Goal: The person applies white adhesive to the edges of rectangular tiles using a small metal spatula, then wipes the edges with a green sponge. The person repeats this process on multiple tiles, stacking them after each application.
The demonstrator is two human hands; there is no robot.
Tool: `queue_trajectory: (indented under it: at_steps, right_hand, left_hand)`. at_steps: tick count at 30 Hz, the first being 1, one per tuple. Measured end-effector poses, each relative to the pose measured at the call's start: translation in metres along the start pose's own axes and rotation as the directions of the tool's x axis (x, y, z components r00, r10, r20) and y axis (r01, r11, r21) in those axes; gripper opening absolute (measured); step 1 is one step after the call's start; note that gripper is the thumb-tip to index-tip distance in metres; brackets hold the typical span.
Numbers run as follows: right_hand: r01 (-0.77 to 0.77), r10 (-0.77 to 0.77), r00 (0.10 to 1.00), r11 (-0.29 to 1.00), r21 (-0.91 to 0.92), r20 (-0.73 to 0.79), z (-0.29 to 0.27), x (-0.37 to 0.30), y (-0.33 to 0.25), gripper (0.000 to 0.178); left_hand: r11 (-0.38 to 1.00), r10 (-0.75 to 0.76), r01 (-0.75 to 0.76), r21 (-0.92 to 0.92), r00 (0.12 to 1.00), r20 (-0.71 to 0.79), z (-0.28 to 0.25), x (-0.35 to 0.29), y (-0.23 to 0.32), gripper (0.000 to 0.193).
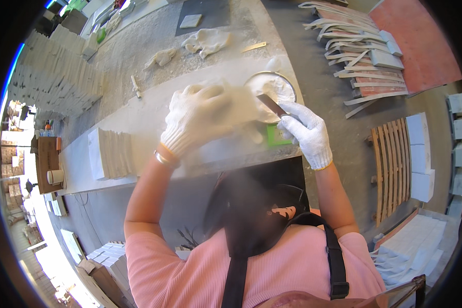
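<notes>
My right hand [309, 134], in a white knit glove, grips a putty knife [272, 104] whose flat dark blade points up and left over the round bowl [294, 88]. Thick white paste [272, 86] fills that bowl. Left of it, over the pale worktable, my left hand [192, 118] wears a matching glove, its knuckles bent and fingers curled. A hazy smear covers the middle of the picture, so what those fingers hold, if anything, is hidden. Beneath the bowl's near side lies a bright green piece [278, 135], close to my right fingers.
A stack of white tiles [110, 154] stands on the table's near left; taller stacks [56, 72] rise at the far left. Cloths [208, 42], a brass-coloured strip [255, 46] and a small white tool [135, 87] lie beyond my hands. Right of the table stands a wooden pallet [392, 169].
</notes>
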State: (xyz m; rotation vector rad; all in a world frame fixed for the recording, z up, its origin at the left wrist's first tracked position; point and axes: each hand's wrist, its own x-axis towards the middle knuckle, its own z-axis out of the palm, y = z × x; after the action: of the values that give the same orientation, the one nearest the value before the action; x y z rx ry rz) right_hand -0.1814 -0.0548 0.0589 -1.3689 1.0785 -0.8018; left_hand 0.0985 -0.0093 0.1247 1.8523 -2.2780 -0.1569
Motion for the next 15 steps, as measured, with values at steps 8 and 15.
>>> queue_trajectory:
  at_steps: [8,15]
  right_hand:
    - [0.212,-0.180,0.969,0.958,-0.191,0.171,0.043,0.002,0.006,0.035]
    - [0.283,-0.235,0.956,0.899,-0.333,0.178,0.042,0.005,0.005,0.033]
  left_hand:
    - [0.979,-0.117,0.096,-0.178,0.987,-0.110,0.039,-0.047,-0.009,0.066]
    - [0.966,-0.109,0.073,-0.246,0.985,-0.134,0.048,-0.051,-0.016,0.065]
